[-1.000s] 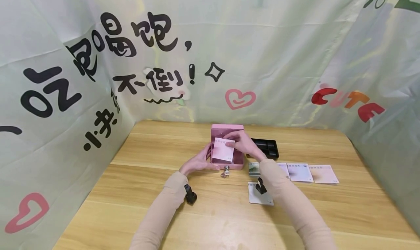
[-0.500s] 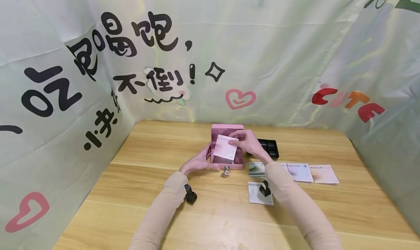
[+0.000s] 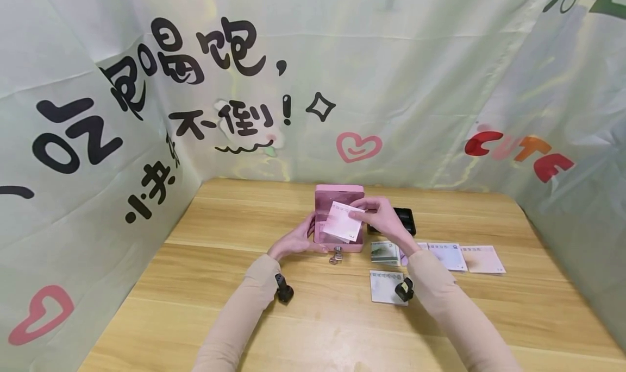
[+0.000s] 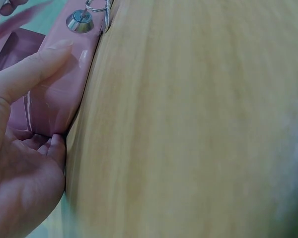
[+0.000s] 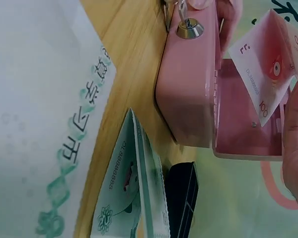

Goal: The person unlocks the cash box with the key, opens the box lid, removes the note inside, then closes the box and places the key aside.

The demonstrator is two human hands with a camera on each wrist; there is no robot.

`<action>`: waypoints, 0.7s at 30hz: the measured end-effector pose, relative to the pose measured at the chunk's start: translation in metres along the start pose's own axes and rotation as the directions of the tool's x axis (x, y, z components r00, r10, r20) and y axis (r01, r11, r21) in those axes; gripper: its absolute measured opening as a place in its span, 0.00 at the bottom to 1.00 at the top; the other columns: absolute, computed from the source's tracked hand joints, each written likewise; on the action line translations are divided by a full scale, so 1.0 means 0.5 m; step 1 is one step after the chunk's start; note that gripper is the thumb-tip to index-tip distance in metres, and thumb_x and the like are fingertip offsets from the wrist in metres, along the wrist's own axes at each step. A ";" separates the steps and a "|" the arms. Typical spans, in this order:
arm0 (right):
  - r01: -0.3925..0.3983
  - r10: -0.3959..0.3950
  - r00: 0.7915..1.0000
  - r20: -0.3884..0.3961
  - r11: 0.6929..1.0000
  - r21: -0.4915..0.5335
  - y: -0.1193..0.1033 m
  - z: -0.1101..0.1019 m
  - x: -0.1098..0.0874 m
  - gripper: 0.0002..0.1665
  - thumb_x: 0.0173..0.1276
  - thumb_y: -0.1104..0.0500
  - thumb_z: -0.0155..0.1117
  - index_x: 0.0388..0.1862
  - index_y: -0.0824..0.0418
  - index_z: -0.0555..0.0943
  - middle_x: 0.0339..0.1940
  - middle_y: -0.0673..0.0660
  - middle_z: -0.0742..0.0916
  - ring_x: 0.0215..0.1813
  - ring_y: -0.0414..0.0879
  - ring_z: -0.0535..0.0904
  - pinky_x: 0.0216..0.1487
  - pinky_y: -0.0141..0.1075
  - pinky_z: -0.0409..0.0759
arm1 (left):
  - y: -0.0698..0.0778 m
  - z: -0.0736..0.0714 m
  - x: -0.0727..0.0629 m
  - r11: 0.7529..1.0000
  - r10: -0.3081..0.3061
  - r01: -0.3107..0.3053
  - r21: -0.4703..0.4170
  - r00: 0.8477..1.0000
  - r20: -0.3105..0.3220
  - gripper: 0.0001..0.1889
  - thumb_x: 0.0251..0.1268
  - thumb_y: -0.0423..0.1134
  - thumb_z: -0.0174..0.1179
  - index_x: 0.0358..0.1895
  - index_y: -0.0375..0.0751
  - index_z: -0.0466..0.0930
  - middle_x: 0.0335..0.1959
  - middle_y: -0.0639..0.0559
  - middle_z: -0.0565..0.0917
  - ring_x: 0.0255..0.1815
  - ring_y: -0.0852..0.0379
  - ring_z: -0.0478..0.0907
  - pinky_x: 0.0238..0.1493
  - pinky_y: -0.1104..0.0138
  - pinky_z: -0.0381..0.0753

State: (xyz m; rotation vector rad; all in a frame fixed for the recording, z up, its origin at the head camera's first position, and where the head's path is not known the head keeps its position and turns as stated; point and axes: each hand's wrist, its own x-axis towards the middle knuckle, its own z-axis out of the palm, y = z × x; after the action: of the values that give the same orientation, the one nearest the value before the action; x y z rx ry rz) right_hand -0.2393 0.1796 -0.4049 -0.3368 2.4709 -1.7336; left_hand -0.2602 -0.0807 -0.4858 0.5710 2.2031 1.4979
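A pink cash box (image 3: 353,247) stands with its lid raised, a lock and keys (image 3: 336,256) at its front. My left hand (image 3: 295,239) grips the box's left side, its thumb lying along the front face and its fingers (image 4: 44,145) at the side wall. Between thumb and fingers my right hand (image 3: 385,220) pinches a folded pink play banknote (image 3: 346,221) over the box opening. In the right wrist view that banknote (image 5: 260,64) is printed with 100. More pink paper (image 3: 323,228) shows inside the box, partly covered by the held note.
A black compartment tray (image 3: 405,220) lies right of the box, partly behind my right hand. Folded notes stand in a row: green (image 3: 384,252), purple, blue (image 3: 447,257) and pale orange (image 3: 483,259). Nearer me lies a whitish note (image 3: 386,286). A printed curtain (image 3: 293,165) surrounds the wooden table.
My right hand has moved the pink banknote rightward across the box opening, tilting it, and more of the green note shows. My left hand has stayed on the box.
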 end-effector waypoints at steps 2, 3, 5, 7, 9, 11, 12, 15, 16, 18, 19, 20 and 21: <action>-0.008 0.008 1.000 -0.011 1.000 0.011 -0.001 -0.003 -0.008 0.20 0.64 0.58 0.73 0.52 0.67 0.85 0.37 0.52 0.90 0.32 0.37 0.82 0.35 0.29 0.83 | 0.000 0.000 0.000 1.000 0.005 -0.005 -0.012 1.000 0.004 0.66 0.47 0.35 0.77 0.83 0.47 0.35 0.85 0.42 0.43 0.85 0.44 0.42 0.85 0.48 0.45; -0.010 0.011 1.000 -0.014 1.000 0.016 -0.001 -0.005 -0.012 0.20 0.64 0.58 0.73 0.52 0.67 0.85 0.37 0.51 0.90 0.33 0.37 0.82 0.35 0.28 0.83 | 0.001 0.000 0.000 1.000 0.008 -0.007 -0.019 1.000 0.006 0.66 0.47 0.35 0.77 0.83 0.46 0.34 0.85 0.42 0.43 0.85 0.44 0.42 0.85 0.48 0.45; -0.009 0.010 1.000 -0.022 1.000 0.027 0.000 -0.008 -0.021 0.21 0.64 0.58 0.74 0.52 0.68 0.85 0.38 0.52 0.91 0.33 0.37 0.83 0.35 0.29 0.84 | 0.001 0.000 0.000 1.000 0.008 -0.008 -0.026 1.000 0.010 0.66 0.47 0.35 0.77 0.83 0.46 0.34 0.85 0.42 0.43 0.85 0.44 0.43 0.85 0.49 0.45; -0.013 0.013 1.000 -0.026 0.999 0.034 0.001 -0.013 -0.030 0.21 0.63 0.58 0.74 0.53 0.68 0.84 0.40 0.53 0.92 0.33 0.37 0.84 0.37 0.31 0.86 | 0.002 0.000 -0.001 1.000 -0.001 0.001 -0.017 1.000 0.010 0.66 0.47 0.35 0.77 0.83 0.46 0.34 0.85 0.41 0.44 0.85 0.44 0.43 0.85 0.50 0.46; -0.015 0.016 0.999 -0.029 0.999 0.038 0.003 -0.017 -0.039 0.22 0.64 0.58 0.74 0.53 0.69 0.84 0.40 0.54 0.92 0.33 0.37 0.85 0.39 0.35 0.88 | 0.002 0.000 -0.002 1.000 -0.010 0.010 -0.012 1.000 0.010 0.66 0.48 0.36 0.77 0.83 0.45 0.34 0.85 0.41 0.44 0.85 0.44 0.43 0.85 0.50 0.45; -0.020 0.022 0.999 -0.039 0.999 0.040 0.006 -0.021 -0.048 0.23 0.63 0.58 0.74 0.54 0.69 0.83 0.40 0.54 0.92 0.33 0.37 0.85 0.41 0.39 0.89 | 0.002 0.000 -0.003 1.000 -0.010 0.010 -0.007 1.000 0.008 0.66 0.48 0.36 0.77 0.83 0.45 0.34 0.84 0.40 0.44 0.85 0.43 0.43 0.85 0.49 0.45; -0.024 0.026 0.999 -0.044 0.999 0.045 0.008 -0.023 -0.052 0.24 0.63 0.58 0.74 0.54 0.69 0.83 0.39 0.52 0.92 0.33 0.37 0.85 0.42 0.41 0.90 | 0.002 0.000 -0.003 1.000 -0.010 0.010 0.002 1.000 0.007 0.66 0.48 0.37 0.77 0.83 0.46 0.34 0.84 0.40 0.44 0.85 0.43 0.43 0.85 0.48 0.45; -0.030 0.033 0.997 -0.066 0.998 0.054 0.012 -0.028 -0.065 0.24 0.63 0.59 0.74 0.54 0.71 0.82 0.37 0.46 0.92 0.34 0.36 0.86 0.43 0.41 0.90 | 0.001 -0.001 -0.002 1.000 -0.006 0.006 0.012 1.000 0.003 0.66 0.47 0.37 0.77 0.83 0.46 0.34 0.85 0.40 0.43 0.85 0.42 0.42 0.85 0.46 0.44; -0.027 0.031 0.997 -0.071 0.998 0.059 0.013 -0.030 -0.069 0.25 0.63 0.59 0.74 0.54 0.72 0.82 0.36 0.44 0.92 0.34 0.35 0.86 0.42 0.40 0.90 | 0.001 -0.001 -0.002 1.000 -0.006 0.006 0.016 1.000 0.003 0.66 0.47 0.37 0.77 0.83 0.46 0.34 0.85 0.40 0.43 0.85 0.42 0.42 0.85 0.45 0.44; -0.022 0.027 0.997 -0.071 0.997 0.078 0.015 -0.034 -0.078 0.25 0.63 0.60 0.74 0.55 0.73 0.81 0.35 0.40 0.91 0.35 0.35 0.86 0.42 0.36 0.90 | 0.000 -0.002 -0.001 1.000 -0.009 0.009 0.030 1.000 0.000 0.67 0.47 0.38 0.78 0.83 0.46 0.33 0.85 0.40 0.43 0.85 0.41 0.43 0.84 0.45 0.44; -0.017 0.023 0.997 -0.072 0.996 0.086 0.016 -0.036 -0.082 0.25 0.63 0.61 0.74 0.55 0.73 0.81 0.34 0.38 0.91 0.35 0.35 0.87 0.41 0.33 0.89 | 0.000 -0.002 -0.001 0.999 -0.010 0.010 0.032 1.000 0.000 0.67 0.47 0.38 0.78 0.83 0.46 0.33 0.85 0.40 0.42 0.85 0.41 0.43 0.84 0.45 0.45; -0.011 0.017 0.997 -0.071 0.995 0.095 0.017 -0.039 -0.086 0.24 0.63 0.61 0.73 0.54 0.74 0.80 0.34 0.38 0.91 0.35 0.35 0.87 0.41 0.32 0.89 | 0.000 -0.002 -0.001 0.999 -0.011 0.011 0.035 1.000 0.001 0.67 0.47 0.38 0.78 0.83 0.46 0.33 0.85 0.40 0.42 0.85 0.41 0.43 0.84 0.45 0.45; -0.006 0.013 0.998 -0.068 0.994 0.105 0.018 -0.042 -0.091 0.24 0.63 0.62 0.73 0.54 0.74 0.80 0.34 0.37 0.91 0.35 0.35 0.87 0.41 0.30 0.88 | 0.000 -0.002 0.000 0.999 -0.013 0.013 0.033 1.000 0.003 0.67 0.47 0.38 0.78 0.83 0.46 0.33 0.85 0.40 0.42 0.85 0.41 0.43 0.84 0.45 0.45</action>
State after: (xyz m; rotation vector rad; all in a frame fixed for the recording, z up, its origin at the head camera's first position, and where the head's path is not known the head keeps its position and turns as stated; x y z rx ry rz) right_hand -0.2007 0.2125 -0.4078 -0.2589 2.4110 -1.8930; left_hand -0.2607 -0.0817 -0.4852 0.5679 2.2293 1.4556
